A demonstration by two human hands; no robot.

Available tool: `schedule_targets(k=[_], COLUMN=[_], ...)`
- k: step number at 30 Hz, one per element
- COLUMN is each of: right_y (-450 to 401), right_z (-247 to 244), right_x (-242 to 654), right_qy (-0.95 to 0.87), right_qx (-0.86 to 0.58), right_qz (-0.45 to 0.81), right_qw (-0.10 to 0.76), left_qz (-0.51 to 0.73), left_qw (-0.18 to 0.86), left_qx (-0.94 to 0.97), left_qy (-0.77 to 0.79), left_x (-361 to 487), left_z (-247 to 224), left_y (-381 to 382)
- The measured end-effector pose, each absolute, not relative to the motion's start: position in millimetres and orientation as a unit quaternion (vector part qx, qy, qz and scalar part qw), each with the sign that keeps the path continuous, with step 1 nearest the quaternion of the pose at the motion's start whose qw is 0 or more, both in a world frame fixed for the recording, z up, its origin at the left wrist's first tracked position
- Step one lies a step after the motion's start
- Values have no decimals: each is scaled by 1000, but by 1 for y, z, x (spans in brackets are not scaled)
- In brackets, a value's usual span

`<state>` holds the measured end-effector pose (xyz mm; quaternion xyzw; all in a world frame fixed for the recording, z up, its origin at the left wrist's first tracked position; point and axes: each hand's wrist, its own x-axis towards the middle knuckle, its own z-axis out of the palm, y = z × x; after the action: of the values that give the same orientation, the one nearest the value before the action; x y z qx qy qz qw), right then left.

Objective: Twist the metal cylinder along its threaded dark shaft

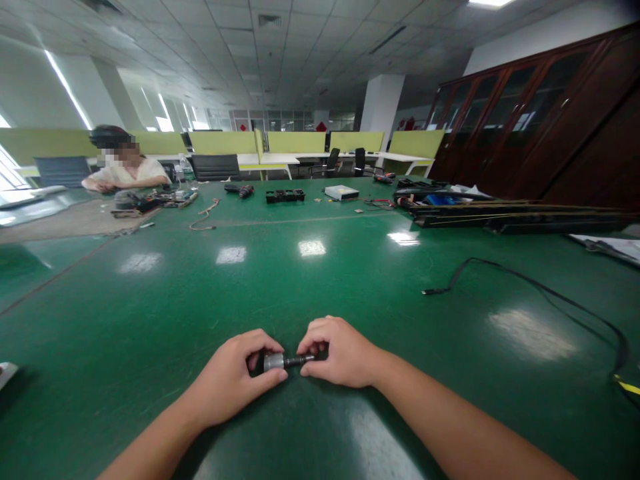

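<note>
Between my two hands, just over the green tabletop (300, 293), lies a small metal part (275, 361) with a wide silver cylinder and a thinner dark shaft. Its exact kind I cannot make out. My left hand (230, 377) curls around the wide end, thumb below and fingers above, and hides its left tip. The thumb and fingers of my right hand (343, 353) pinch the end of the shaft. The part lies roughly level, its shaft pointing right. Whether it touches the table I cannot tell.
A black cable (540, 283) runs across the right side. Long black rails (460, 212) are piled at the back right. A cordless drill (240, 191), a black frame (285, 196) and a silver box (341, 193) stand along the back. Another person (131, 172) sits at the far left.
</note>
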<state>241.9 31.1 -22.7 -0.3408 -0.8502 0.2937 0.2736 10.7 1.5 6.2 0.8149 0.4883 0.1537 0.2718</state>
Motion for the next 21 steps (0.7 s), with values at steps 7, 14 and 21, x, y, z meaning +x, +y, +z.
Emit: schedule_targets(k=[7, 14, 21], right_y=[26, 26, 24], right_z=[-21, -20, -20], right_x=[236, 235, 235], right_qy=[-833, -851, -869], right_qx=[-339, -323, -320], right_qz=[336, 315, 278], right_qw=[281, 271, 256], left_qz=[156, 164, 159], left_qw=[267, 278, 273], left_qx=[820, 821, 819], left_qy=[481, 471, 479], left_x=[10, 8, 8], left_z=[3, 4, 2], left_y=[3, 3, 3])
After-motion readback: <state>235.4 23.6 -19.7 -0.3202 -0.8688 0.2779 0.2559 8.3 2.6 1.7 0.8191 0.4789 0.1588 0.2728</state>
